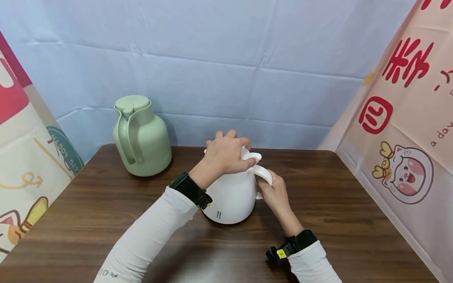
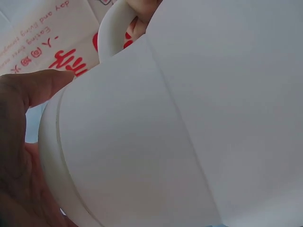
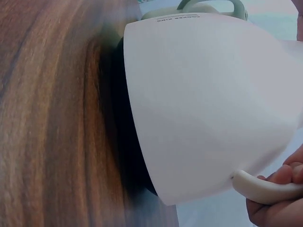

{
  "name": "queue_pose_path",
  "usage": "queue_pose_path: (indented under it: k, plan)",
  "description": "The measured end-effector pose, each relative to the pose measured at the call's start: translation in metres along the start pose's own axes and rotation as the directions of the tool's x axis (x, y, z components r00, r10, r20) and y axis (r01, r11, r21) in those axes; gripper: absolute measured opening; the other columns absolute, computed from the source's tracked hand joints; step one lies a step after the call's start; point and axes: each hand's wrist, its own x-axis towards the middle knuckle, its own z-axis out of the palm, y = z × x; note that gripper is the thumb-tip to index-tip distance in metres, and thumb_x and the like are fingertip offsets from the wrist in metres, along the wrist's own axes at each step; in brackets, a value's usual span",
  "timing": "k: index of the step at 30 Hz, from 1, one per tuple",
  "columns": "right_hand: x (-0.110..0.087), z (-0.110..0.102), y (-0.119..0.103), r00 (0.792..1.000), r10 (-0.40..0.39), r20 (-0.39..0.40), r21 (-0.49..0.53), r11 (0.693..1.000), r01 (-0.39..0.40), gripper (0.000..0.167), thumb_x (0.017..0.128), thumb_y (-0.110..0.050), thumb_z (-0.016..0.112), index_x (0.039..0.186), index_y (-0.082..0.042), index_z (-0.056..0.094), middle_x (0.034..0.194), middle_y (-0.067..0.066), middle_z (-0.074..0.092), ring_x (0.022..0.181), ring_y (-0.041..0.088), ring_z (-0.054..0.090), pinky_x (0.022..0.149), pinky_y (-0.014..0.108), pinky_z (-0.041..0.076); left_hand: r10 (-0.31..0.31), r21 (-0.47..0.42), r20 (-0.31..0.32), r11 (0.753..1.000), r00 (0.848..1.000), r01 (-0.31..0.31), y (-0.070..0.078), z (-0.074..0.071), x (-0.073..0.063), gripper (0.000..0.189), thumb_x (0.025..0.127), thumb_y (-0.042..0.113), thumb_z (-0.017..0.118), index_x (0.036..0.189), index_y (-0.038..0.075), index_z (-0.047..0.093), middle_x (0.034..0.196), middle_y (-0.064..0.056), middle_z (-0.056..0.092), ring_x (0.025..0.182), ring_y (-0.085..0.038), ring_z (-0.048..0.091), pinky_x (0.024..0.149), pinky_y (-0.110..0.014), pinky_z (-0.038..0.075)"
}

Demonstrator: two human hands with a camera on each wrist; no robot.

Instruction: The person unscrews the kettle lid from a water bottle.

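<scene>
A white thermos jug point(image 1: 230, 198) with a dark base stands upright in the middle of the wooden table. My left hand point(image 1: 226, 155) reaches over its top, gripping the lid end from above. In the left wrist view the thumb point(image 2: 49, 85) and fingers lie on either side of the jug's rounded top point(image 2: 61, 151); the palm hides most of the lid in the head view. My right hand point(image 1: 274, 190) holds the jug's curved handle point(image 1: 262, 173) on the right side. The right wrist view shows fingers point(image 3: 279, 208) wrapped round that handle point(image 3: 265, 189).
A green thermos jug point(image 1: 150, 137) stands at the back left of the table point(image 1: 336, 220), its handle facing forward. A pale blue cloth point(image 1: 212, 70) hangs behind the table. Printed cloths flank it, one at the left point(image 1: 32, 157) and one at the right point(image 1: 400, 118).
</scene>
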Motion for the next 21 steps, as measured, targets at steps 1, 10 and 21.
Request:
queue_pose_path:
  k: [1,10,21]
  plan:
    - [0.003,0.000,0.006,1.000,-0.002,-0.003,0.000,1.000,0.002,0.011,0.077,0.008,0.047,0.072,0.000,0.053,0.049,0.009,0.048,0.043,0.014,0.044,0.046,0.026,0.035,-0.004,0.000,0.000,1.000,1.000,0.004,0.001,0.000,0.000,0.045,0.080,0.062,0.050,0.115,0.036,0.061,0.109,0.000,0.051,0.083,-0.024,0.042,0.059,-0.045,0.040]
    - [0.008,0.004,0.023,0.999,-0.037,-0.029,-0.015,0.999,0.036,0.011,0.076,0.005,0.048,0.071,-0.004,0.053,0.047,0.006,0.048,0.046,0.020,0.049,0.047,0.029,0.041,-0.054,0.014,0.039,0.998,0.998,0.053,0.004,-0.003,0.002,0.044,0.080,0.063,0.050,0.112,0.035,0.061,0.108,-0.001,0.050,0.085,-0.027,0.042,0.060,-0.046,0.040]
    - [0.008,0.004,0.023,0.997,-0.052,-0.058,-0.037,0.998,0.050,0.011,0.075,0.004,0.049,0.069,-0.004,0.052,0.047,0.004,0.047,0.045,0.020,0.048,0.045,0.029,0.039,-0.109,0.050,0.089,0.993,0.990,0.105,0.011,-0.008,0.004,0.048,0.082,0.064,0.047,0.116,0.032,0.059,0.106,-0.006,0.048,0.085,-0.032,0.042,0.061,-0.049,0.042]
